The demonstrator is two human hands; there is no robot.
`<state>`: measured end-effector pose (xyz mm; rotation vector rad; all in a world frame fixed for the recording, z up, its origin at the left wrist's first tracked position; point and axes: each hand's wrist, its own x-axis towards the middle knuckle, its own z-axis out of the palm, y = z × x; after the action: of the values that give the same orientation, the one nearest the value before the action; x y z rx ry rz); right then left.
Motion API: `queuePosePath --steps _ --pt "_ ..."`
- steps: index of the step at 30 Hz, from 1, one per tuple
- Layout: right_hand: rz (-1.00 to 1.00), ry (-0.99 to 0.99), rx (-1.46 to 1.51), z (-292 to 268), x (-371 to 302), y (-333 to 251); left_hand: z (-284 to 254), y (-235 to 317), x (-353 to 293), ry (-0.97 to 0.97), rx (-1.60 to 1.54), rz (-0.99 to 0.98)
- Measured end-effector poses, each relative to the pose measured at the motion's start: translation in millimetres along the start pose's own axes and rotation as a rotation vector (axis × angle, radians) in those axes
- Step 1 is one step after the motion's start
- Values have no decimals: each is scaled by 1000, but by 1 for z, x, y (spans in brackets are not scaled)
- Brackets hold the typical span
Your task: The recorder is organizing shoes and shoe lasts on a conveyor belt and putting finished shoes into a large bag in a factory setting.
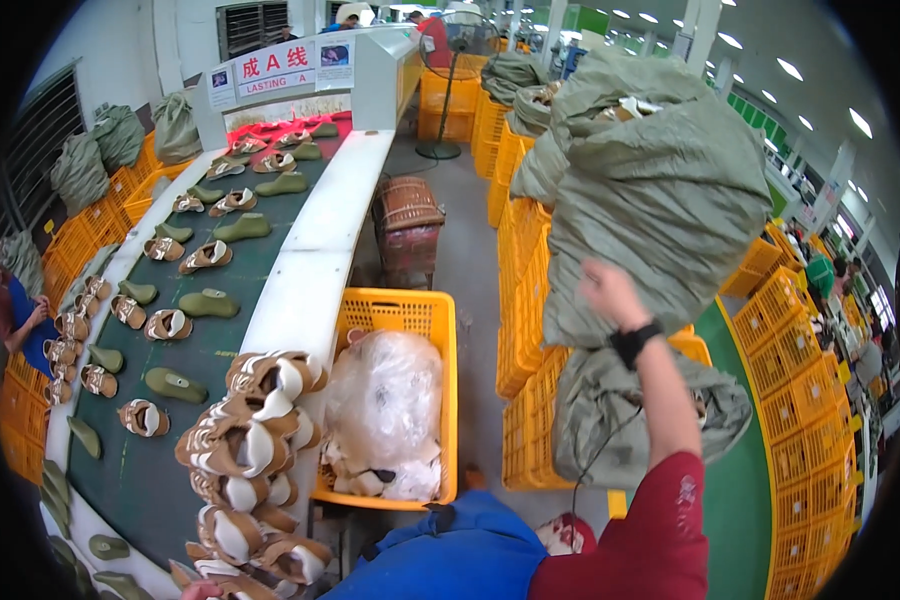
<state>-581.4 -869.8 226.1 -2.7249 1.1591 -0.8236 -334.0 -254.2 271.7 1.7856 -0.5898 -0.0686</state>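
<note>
My right arm reaches forward, and my right hand (613,296), slightly blurred, is curled closed against the side of a large grey-green sack (660,190). Whether it grips the cloth or something small is hidden. The sack sits on stacked yellow crates, with pale pieces showing at its open top. At the bottom left edge, only a bit of my left hand (202,591) shows, beside a pile of brown and white shoe uppers (245,445). Its fingers are cut off from view. The pile lies along the near edge of a green conveyor belt (140,470).
Green shoe lasts (210,303) and more uppers lie in rows on the belt. A yellow crate (448,400) with clear plastic stands before me. Behind it are a brown stool (407,215) and a standing fan (438,150). Another person (30,320) works across the belt.
</note>
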Motion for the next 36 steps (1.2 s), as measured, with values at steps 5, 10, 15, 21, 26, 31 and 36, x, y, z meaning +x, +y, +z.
queuePosePath --steps 5,10,15,21,26,31,36 --pt "-216 363 -543 -116 210 81 101 30 -7 134 -97 -56" --pt "-317 493 -856 -155 273 129 179 69 28 -107 -48 -44" --pt "317 -203 -591 -159 226 208 221 62 58 -231 -84 -49" --pt "259 -192 -623 -162 205 178 252 49 83 -342 -152 -21" --pt "104 325 -603 -152 281 160 270 68 83 -366 -125 -5" --pt "407 152 -163 -92 333 194 276 72 79 -330 -56 -23" --pt "342 481 -74 -76 321 148 280 63 78 -267 -110 -48"
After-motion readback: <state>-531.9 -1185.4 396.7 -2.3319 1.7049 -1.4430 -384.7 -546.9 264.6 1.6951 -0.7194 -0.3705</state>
